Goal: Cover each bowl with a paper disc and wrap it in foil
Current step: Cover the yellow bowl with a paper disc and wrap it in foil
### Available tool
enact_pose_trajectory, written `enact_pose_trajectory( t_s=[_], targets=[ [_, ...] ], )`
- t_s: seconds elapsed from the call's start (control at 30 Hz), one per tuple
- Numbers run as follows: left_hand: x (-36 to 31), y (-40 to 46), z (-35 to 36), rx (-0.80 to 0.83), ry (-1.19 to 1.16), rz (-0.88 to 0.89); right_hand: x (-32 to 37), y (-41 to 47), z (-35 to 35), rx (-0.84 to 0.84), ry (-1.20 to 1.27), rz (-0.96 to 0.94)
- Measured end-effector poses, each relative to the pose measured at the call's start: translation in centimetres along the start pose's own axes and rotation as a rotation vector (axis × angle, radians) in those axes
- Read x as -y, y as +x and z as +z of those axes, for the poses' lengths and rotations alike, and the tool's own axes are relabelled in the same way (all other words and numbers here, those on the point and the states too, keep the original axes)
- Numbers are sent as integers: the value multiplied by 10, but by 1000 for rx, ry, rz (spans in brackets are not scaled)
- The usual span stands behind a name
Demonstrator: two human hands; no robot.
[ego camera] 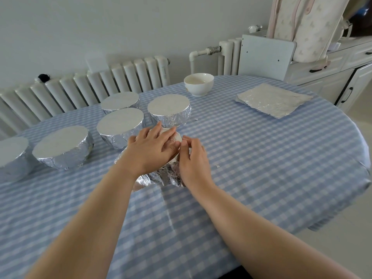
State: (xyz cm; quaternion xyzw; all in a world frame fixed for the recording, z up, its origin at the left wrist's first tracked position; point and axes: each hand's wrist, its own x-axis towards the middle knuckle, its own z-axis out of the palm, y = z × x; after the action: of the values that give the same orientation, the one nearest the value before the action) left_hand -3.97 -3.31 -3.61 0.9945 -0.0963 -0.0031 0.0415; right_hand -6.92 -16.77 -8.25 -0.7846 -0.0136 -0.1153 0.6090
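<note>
A round table (261,158) in a blue-and-white check cloth fills most of the view; behind it a white radiator (90,85) runs along the wall, and a white cabinet (332,77) stands at the far right; on the cloth's right side lies a flat stack of foil sheets (273,99), well apart from the hands; five wrapped bowls sit on the left half, each with a flat pale top and crinkled foil sides: one (10,158) at the left edge, one (62,148) beside it, one (119,127) nearer the middle, one (120,101) behind that, and one (169,111) just beyond the hands; an unwrapped white bowl (198,83) stands alone at the far edge; near the middle, the bowl being wrapped (167,172) sits under both hands, foil gathered loosely up its near side; the left hand (151,150) lies flat on its top, fingers straight and close together, pressing down; the right hand (193,158) is at its right rim, fingers curled, fingertips pinching the foil edge beside the left fingertips; two tiny scraps (217,166) lie on the cloth nearby.
</note>
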Motion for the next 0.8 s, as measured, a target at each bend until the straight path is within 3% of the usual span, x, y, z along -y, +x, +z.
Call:
enact_pose_trajectory(
  t_s=[0.23, 0.47, 0.8],
  targets=[
    [1, 1, -1, 4, 20, -12, 1, 31, -6, 37, 72, 158],
    [0, 0, -1, 7, 14, -13, -4, 30, -4, 22, 294, 220],
    [-1, -1, -2, 11, 10, -14, -7, 37, -3, 15, 196, 203]
  ],
)
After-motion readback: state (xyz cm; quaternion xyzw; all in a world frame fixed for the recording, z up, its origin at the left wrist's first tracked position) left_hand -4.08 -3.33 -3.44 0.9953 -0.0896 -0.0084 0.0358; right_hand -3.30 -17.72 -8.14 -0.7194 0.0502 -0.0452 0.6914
